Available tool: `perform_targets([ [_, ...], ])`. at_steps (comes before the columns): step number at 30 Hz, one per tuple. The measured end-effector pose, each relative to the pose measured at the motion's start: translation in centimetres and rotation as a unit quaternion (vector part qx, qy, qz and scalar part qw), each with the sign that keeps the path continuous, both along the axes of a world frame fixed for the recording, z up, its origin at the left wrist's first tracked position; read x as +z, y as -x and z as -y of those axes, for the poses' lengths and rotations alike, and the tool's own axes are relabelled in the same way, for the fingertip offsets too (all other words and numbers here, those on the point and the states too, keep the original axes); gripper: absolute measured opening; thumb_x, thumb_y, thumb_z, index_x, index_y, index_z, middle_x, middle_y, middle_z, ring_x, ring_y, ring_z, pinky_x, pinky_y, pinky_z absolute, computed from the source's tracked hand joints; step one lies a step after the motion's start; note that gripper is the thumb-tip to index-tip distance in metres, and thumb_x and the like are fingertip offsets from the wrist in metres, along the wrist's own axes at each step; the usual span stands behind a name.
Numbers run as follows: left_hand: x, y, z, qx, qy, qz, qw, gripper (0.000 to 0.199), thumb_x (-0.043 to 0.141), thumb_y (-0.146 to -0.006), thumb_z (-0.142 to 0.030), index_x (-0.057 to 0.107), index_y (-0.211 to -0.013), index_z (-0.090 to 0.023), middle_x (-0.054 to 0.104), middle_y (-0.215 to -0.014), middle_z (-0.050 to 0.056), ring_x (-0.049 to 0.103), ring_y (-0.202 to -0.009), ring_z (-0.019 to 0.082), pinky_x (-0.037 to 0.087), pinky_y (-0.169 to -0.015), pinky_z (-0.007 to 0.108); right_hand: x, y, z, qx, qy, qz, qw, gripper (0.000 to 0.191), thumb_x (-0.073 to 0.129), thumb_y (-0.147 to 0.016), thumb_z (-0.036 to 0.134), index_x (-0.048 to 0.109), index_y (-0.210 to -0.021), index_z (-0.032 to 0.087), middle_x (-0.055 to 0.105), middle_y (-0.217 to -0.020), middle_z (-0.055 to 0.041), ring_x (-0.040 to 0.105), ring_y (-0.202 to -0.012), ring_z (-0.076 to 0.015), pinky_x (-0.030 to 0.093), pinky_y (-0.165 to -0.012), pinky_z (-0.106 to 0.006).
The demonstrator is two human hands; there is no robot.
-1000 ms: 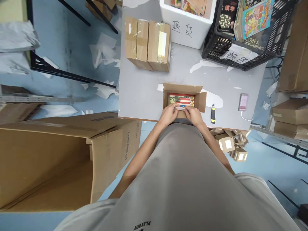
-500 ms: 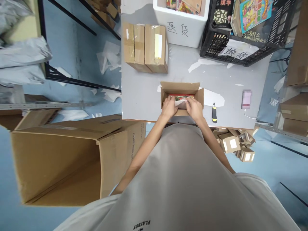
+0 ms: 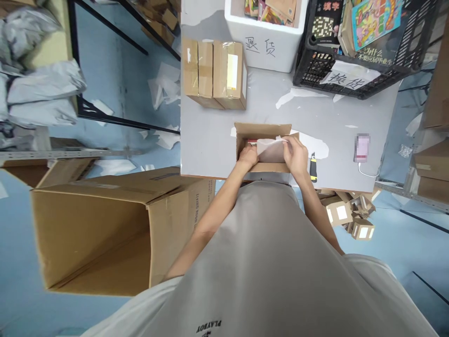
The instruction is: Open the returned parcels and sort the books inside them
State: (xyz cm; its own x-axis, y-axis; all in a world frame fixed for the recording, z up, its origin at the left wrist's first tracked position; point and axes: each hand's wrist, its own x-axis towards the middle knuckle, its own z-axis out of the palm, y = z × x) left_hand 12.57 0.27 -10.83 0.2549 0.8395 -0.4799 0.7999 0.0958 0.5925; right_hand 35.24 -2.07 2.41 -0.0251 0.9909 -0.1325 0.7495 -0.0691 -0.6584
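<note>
An open cardboard box (image 3: 264,129) stands at the front of the table. My right hand (image 3: 296,154) pinches the top right corner of a thin white sheet (image 3: 271,150), which is raised across the inside of the box. It could be paper or film; I cannot tell. My left hand (image 3: 248,156) reaches into the left side of the box with curled fingers, and what its fingertips grip is hidden. A bit of something red and printed (image 3: 251,140) shows behind the sheet. To the right of my right hand lies a yellow and black box cutter (image 3: 313,168).
Taped cartons (image 3: 214,75), a white foam box (image 3: 264,44) and a black crate of books (image 3: 329,65) stand at the table's back. A phone (image 3: 362,148) with a cable lies at right. On the floor at left is a large open carton (image 3: 182,224).
My right hand has moved right and drawn the white sheet up and across, covering most of the red printed item. My left hand has slid slightly lower at the box's left side.
</note>
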Motion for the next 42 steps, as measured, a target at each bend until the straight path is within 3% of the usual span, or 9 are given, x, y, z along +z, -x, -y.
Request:
perform_targets([
  [5,4.2,0.3,1.2,0.026,0.038,0.007,0.999,0.019,0.070,-0.094,-0.023,0.082,-0.108,-0.021,0.086,-0.113,0.017,0.082,-0.114,0.041,0.062,-0.105,0.050,0.9,-1.1,2.3,-0.066,-0.012,-0.014,0.998,0.042,0.040,-0.119,0.035,0.078,-0.134,0.024,0.082,-0.132,-0.0147,0.075,-0.127,-0.0330,0.059,-0.114,-0.045],
  [13,10.9,-1.9,3.1,0.105,0.032,0.355,0.929,0.024,0.069,-0.098,-0.044,0.074,-0.103,-0.021,0.083,-0.111,0.007,0.078,-0.105,0.026,0.064,-0.096,0.038,0.8,-0.3,3.6,0.082,0.084,-0.086,0.989,0.061,0.068,-0.099,0.028,0.069,-0.160,0.023,0.065,-0.169,-0.0160,0.062,-0.156,-0.0345,0.053,-0.130,-0.049],
  [18,14.8,-2.1,3.2,0.080,0.005,0.361,0.929,0.030,0.073,-0.104,-0.046,0.073,-0.122,-0.023,0.079,-0.135,0.011,0.076,-0.127,0.029,0.063,-0.108,0.041,1.6,-0.3,4.1,-0.010,0.055,-0.251,0.966,0.059,0.073,-0.102,0.055,0.071,-0.153,0.025,0.081,-0.142,-0.0129,0.076,-0.135,-0.0338,0.062,-0.116,-0.048],
  [21,16.1,-2.8,3.5,0.045,-0.051,0.333,0.940,0.039,0.079,-0.099,-0.038,0.072,-0.134,-0.023,0.072,-0.150,0.013,0.071,-0.139,0.029,0.063,-0.112,0.040,1.7,-1.0,3.9,-0.082,0.019,-0.261,0.962,0.058,0.074,-0.101,0.062,0.068,-0.147,0.026,0.082,-0.128,-0.0115,0.080,-0.116,-0.0294,0.067,-0.101,-0.043],
  [25,15.8,-3.6,3.8,0.050,-0.040,0.305,0.950,0.034,0.072,-0.105,-0.036,0.071,-0.137,-0.023,0.076,-0.142,0.011,0.077,-0.125,0.025,0.066,-0.106,0.037,0.7,-4.5,2.3,-0.191,-0.119,-0.114,0.968,0.042,0.058,-0.109,0.048,0.063,-0.143,0.023,0.074,-0.130,-0.0148,0.076,-0.124,-0.0281,0.066,-0.105,-0.042],
  [29,14.0,-3.0,3.9,0.033,-0.020,0.239,0.970,0.032,0.066,-0.109,-0.036,0.072,-0.139,-0.024,0.075,-0.149,0.012,0.075,-0.135,0.029,0.064,-0.110,0.042,-1.9,-9.1,0.2,-0.252,-0.210,0.057,0.943,0.043,0.041,-0.112,0.031,0.062,-0.147,0.020,0.068,-0.132,-0.0161,0.072,-0.131,-0.0296,0.060,-0.117,-0.053],
  [32,12.2,-2.0,4.4,-0.010,-0.004,0.179,0.984,0.032,0.067,-0.109,-0.037,0.073,-0.137,-0.024,0.077,-0.146,0.013,0.075,-0.130,0.031,0.064,-0.111,0.047,-5.0,-10.8,-1.0,-0.263,-0.171,0.108,0.944,0.047,0.039,-0.112,0.027,0.061,-0.153,0.019,0.066,-0.139,-0.0192,0.068,-0.140,-0.0318,0.056,-0.123,-0.057],
  [37,9.5,-0.8,5.7,-0.024,0.011,0.147,0.989,0.037,0.067,-0.108,-0.042,0.073,-0.140,-0.023,0.076,-0.147,0.014,0.075,-0.133,0.033,0.059,-0.120,0.051,-9.0,-10.1,-0.8,-0.236,0.027,0.119,0.964,0.061,0.059,-0.106,0.028,0.053,-0.164,0.009,0.059,-0.159,-0.0315,0.054,-0.158,-0.0394,0.047,-0.131,-0.065],
  [42,8.1,-0.3,6.5,-0.027,0.053,0.136,0.989,0.050,0.066,-0.108,-0.044,0.068,-0.151,-0.019,0.071,-0.160,0.018,0.070,-0.148,0.035,0.054,-0.129,0.052,-7.6,-8.3,1.4,-0.206,0.024,0.132,0.969,0.063,0.056,-0.109,0.030,0.050,-0.168,0.011,0.046,-0.174,-0.0323,0.039,-0.169,-0.0425,0.040,-0.135,-0.070],
])
